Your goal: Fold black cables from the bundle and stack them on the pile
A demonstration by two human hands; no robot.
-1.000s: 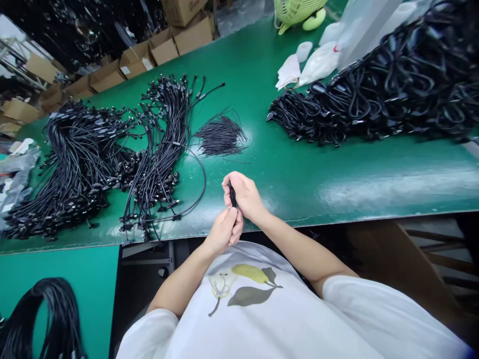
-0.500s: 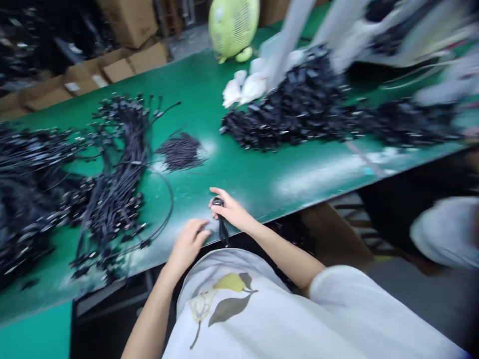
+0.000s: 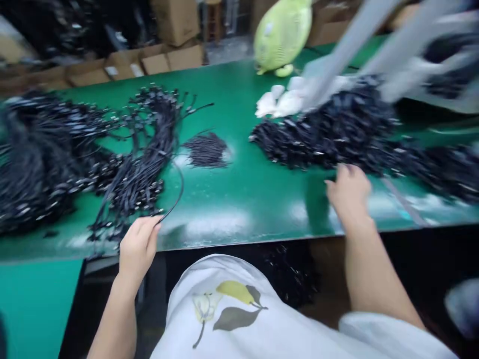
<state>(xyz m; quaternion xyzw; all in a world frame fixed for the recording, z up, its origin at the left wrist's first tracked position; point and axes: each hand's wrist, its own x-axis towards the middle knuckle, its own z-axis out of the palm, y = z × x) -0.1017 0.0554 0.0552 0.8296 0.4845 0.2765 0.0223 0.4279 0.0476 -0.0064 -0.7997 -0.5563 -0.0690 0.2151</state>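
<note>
My left hand (image 3: pixel 137 245) is at the table's near edge, fingers curled together around the end of a single black cable (image 3: pixel 178 192) that loops out of the left bundles. My right hand (image 3: pixel 350 192) is stretched far to the right, fingers apart, at the near edge of a big pile of coiled black cables (image 3: pixel 337 132). Nothing shows in that hand. The picture is smeared by motion.
The green table (image 3: pixel 239 199) also carries long bundles of black cables (image 3: pixel 67 149) on the left, a small heap of thin black ties (image 3: pixel 206 149), white bags (image 3: pixel 279 102) and a green fan (image 3: pixel 282 35). Cardboard boxes (image 3: pixel 157 62) stand behind.
My right hand went from in front of me, holding a small coiled cable, out right to the big pile. My left hand moved left to the loose cable's end.
</note>
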